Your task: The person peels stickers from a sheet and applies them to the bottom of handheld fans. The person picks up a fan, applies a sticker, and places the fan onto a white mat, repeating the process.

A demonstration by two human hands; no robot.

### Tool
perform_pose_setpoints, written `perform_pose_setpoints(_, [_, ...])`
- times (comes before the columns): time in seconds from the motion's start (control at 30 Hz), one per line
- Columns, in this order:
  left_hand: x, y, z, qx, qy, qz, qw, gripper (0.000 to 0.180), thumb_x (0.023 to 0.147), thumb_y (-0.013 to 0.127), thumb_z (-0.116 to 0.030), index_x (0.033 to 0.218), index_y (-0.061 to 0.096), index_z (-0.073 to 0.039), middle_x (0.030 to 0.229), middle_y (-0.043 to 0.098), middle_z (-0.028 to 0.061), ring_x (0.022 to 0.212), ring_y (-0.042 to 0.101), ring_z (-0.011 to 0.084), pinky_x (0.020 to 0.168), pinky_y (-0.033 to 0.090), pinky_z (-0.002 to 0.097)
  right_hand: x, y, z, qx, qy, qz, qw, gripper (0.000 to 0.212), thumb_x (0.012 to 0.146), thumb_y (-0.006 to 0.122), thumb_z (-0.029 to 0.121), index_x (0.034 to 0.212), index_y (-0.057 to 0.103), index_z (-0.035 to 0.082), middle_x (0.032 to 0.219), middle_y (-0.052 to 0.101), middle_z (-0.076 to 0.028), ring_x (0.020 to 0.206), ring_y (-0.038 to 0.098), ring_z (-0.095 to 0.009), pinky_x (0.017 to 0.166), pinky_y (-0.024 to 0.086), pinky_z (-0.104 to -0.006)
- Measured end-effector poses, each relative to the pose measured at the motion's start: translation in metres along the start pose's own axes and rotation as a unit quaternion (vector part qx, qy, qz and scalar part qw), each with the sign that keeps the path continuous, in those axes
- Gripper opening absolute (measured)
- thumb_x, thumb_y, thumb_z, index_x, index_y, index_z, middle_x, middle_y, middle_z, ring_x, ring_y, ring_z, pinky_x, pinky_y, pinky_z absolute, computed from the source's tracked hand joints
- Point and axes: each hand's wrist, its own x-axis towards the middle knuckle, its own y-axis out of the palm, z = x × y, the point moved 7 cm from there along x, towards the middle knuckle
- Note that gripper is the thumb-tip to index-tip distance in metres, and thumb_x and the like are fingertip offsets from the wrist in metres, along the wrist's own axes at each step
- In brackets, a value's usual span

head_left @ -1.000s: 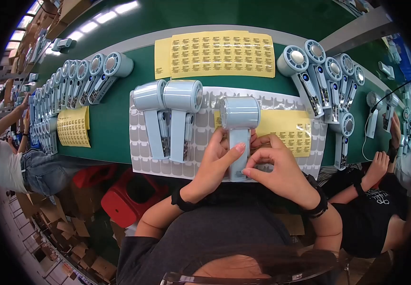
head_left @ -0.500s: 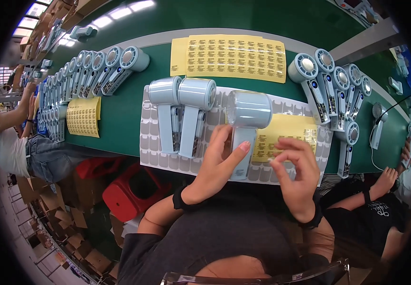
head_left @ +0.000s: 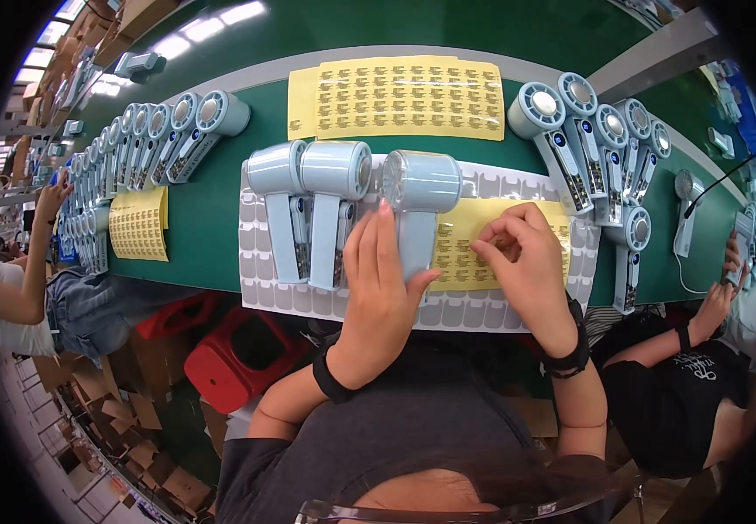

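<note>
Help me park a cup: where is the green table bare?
Bare: green table between left yellow sheet and white sheet, and beyond the middle of the grey strip. Crowded: the white sheet, under three fans, left hand and right hand; the right-side fan cluster.

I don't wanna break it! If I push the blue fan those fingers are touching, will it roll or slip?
The blue fan may rock on its round head, but its long handle should stop it rolling far. It looks glossy, so could be slippery. The straight handle probably won't flop.
</note>
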Motion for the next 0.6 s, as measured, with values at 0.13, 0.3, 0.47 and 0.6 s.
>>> perform_pose_setpoints(0.13, [-0.01, -0.01, -0.003, -0.002, 0.06, 0.019, 0.998, 0.069, 0.082, 0.074, -0.013, 0.139, 0.044, 0.009, 0.133, 0.049, 0.0226, 0.122, 0.047, 0.0399, 0.105, 0.038, 0.0457, 0.001, 0.01, -0.014, -0.021, -0.015, -0.046, 0.999, 0.013, 0.079, 0.074, -0.002, 0.085, 0.062, -0.003, 0.092, 0.054, -0.007, 0.074, 0.062, -0.018, 0.067, 0.051, -0.0277])
perform_pose_setpoints(0.3, [-0.035, 0.009, -0.042, 0.023, 0.283, 0.133, 0.95, 0.048, 0.083, 0.071, -0.015, 0.122, 0.06, 0.011, 0.133, 0.053, 0.0238, 0.127, 0.05, 0.0377, 0.104, 0.043, 0.0421, -0.001, 0.017, -0.002, -0.098, -0.047, -0.049, 0.993, 0.013, 0.079, 0.073, -0.003, 0.083, 0.061, -0.004, 0.091, 0.055, -0.008, 0.076, 0.064, -0.02, 0.068, 0.052, -0.0281])
perform_pose_setpoints(0.47, [-0.052, 0.039, -0.041, 0.131, 0.335, 0.19, 0.914, 0.044, 0.088, 0.065, -0.015, 0.119, 0.06, 0.015, 0.134, 0.053, 0.0244, 0.129, 0.052, 0.0345, 0.105, 0.046, 0.0382, -0.004, 0.003, -0.003, -0.01, 0.011, 0.041, 0.999, 0.011, 0.08, 0.073, -0.003, 0.085, 0.064, -0.003, 0.097, 0.058, -0.009, 0.084, 0.064, -0.017, 0.07, 0.052, -0.0287])
perform_pose_setpoints(0.6, [-0.057, 0.038, -0.038, 0.163, 0.359, 0.163, 0.904, 0.036, 0.092, 0.055, -0.015, 0.111, 0.063, 0.015, 0.133, 0.054, 0.0269, 0.128, 0.052, 0.0361, 0.108, 0.042, 0.0398, -0.005, -0.002, 0.023, 0.186, 0.067, 0.138, 0.971, 0.01, 0.08, 0.074, -0.001, 0.086, 0.066, -0.001, 0.103, 0.06, -0.009, 0.09, 0.062, -0.013, 0.075, 0.05, -0.0269])
